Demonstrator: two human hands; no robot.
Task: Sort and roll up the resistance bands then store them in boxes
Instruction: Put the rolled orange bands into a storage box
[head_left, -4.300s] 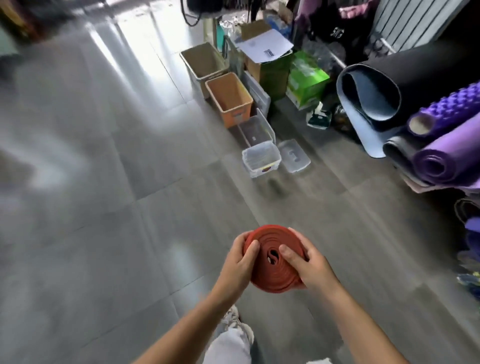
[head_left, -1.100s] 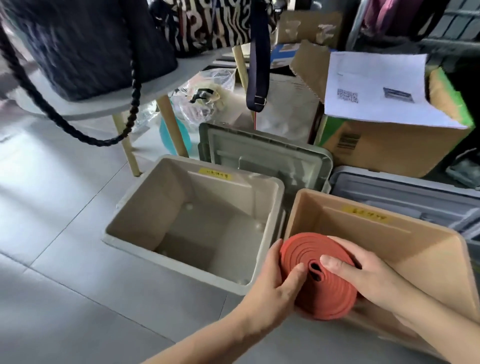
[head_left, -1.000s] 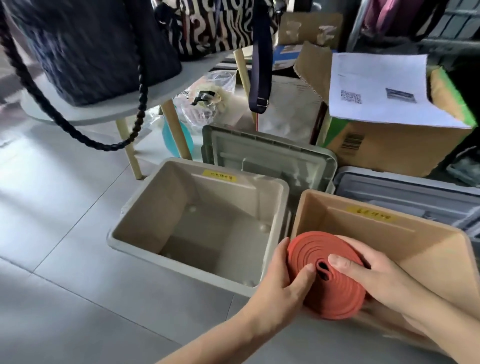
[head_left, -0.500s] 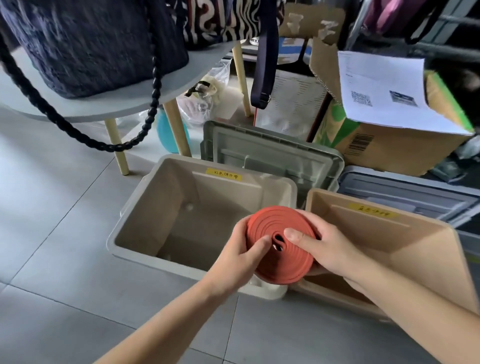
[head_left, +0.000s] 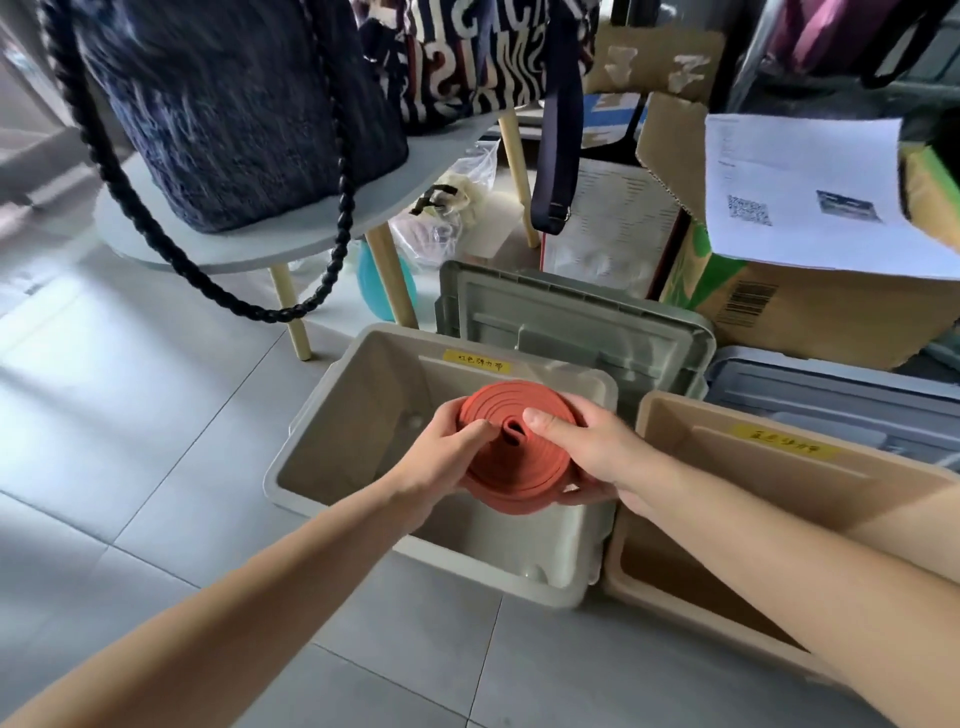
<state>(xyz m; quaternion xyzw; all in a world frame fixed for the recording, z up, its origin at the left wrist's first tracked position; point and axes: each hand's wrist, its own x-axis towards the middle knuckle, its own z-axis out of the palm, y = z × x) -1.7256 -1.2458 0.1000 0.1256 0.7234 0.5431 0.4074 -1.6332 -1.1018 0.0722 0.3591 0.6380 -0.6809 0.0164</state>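
A red resistance band, rolled into a flat coil, hangs over the open grey box. My left hand grips its left edge with the thumb across the face. My right hand grips the right side, thumb pressed near the coil's centre. The grey box carries a yellow label on its far wall, and its visible inside is bare. To its right stands an orange-tan box, also yellow-labelled, partly hidden by my right forearm.
A grey lid leans behind the grey box. A small round table with dark bags stands at the left back. A cardboard carton under a printed sheet and a grey-blue lid sit at the right back. Grey tiled floor lies to the left.
Both hands carried the coiled band leftward, from above the orange-tan box's near-left corner to over the middle of the grey box. The view has moved closer to the boxes.
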